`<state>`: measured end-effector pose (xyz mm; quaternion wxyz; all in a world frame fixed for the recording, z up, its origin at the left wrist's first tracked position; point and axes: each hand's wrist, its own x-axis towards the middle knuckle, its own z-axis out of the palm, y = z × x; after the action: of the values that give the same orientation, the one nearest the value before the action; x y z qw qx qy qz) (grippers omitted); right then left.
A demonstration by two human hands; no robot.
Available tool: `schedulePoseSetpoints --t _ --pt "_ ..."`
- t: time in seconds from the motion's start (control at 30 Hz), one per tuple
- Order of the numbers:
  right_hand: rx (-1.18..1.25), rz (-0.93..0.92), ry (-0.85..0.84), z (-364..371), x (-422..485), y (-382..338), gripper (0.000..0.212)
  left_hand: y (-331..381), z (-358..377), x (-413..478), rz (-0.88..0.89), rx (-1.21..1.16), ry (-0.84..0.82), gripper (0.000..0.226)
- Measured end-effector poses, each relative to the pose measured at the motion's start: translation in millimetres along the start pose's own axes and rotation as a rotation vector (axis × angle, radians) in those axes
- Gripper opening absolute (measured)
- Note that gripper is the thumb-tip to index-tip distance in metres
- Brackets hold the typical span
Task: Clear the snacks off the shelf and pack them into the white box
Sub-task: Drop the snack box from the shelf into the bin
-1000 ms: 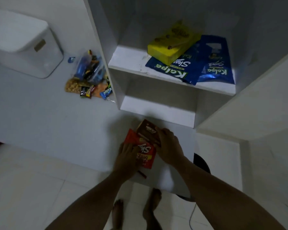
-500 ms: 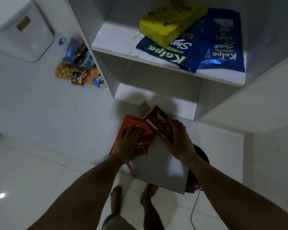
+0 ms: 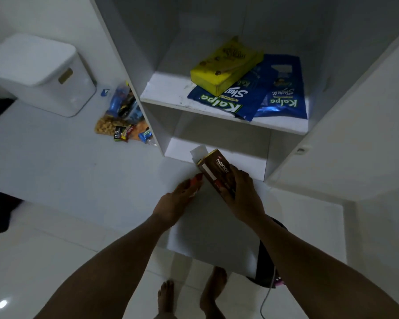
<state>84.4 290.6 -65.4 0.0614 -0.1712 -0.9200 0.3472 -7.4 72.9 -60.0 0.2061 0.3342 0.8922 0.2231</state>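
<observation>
Cardboard, glossy and dark brown with white lettering and a pale strip along one side, makes up the brown box [image 3: 217, 172], a long narrow carton tilted with its open top flap toward the cabinet. The right hand [image 3: 242, 194] grasps it around the lower half, fingers wrapped over the printed face. Just beside it, the left hand [image 3: 177, 201] curls its fingers over a red packet [image 3: 197, 178], a shiny wrapper of which only a small tip shows past the fingertips. Both snacks sit at the upper edge of the white box [image 3: 217, 229], whose smooth, matte, flat wall faces the camera below the hands. Higher up, on the white shelf [image 3: 168, 95], a yellow box [image 3: 226, 65], rectangular and printed with biscuits, lies partly on top of two flat, crinkly blue packets [image 3: 230, 102] with green and white lettering. On the glossy tiled floor [image 3: 55, 169] to the left, small snacks [image 3: 124, 122] in clear and coloured wrappers lie in a loose heap against the cabinet's side, near a rounded white lidded bin [image 3: 39, 72] with a gold handle.
</observation>
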Motion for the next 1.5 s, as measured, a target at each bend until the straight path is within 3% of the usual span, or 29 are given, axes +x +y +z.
schedulePoseSetpoints --t 0.13,0.37,0.6,0.8,0.97,1.2,1.3,1.4,1.5 --pt "-0.001 -0.013 0.003 -8.8 -2.1 -5.2 0.071 6.7 -9.8 -6.6 -0.160 -0.008 0.014 0.049" --pt "-0.018 -0.074 0.030 -18.4 -11.6 -6.7 0.071 32.2 -0.1 -25.8 -0.201 -0.060 0.205 0.043" --pt "-0.159 -0.088 0.120 -27.9 -54.8 7.2 0.049 57.2 30.5 -47.2 -0.349 -0.255 0.272 0.063" --pt "-0.085 -0.012 0.084 -42.8 -106.1 27.2 0.049 83.8 59.0 -76.3 -0.396 -0.330 0.302 0.077" --pt "-0.015 0.053 0.075 -56.5 -160.0 50.7 0.049 118.7 99.4 -111.9 -0.375 -0.446 0.343 0.063" --pt "0.072 0.173 0.077 -75.9 -217.3 104.0 0.048 193.0 155.7 -138.9 -0.265 -0.560 0.344 0.010" --pt "0.126 0.220 0.029 -77.6 -211.9 149.6 0.049 223.1 184.7 -126.2 -0.223 -0.525 0.351 0.007" --pt "0.169 0.308 -0.066 -70.8 -189.9 231.3 0.052 247.1 221.6 -104.5 -0.333 -0.531 0.277 0.018" --pt "0.197 0.360 -0.155 -111.8 -178.8 234.2 0.045 263.9 265.6 -75.6 -0.433 -0.572 0.213 0.032"
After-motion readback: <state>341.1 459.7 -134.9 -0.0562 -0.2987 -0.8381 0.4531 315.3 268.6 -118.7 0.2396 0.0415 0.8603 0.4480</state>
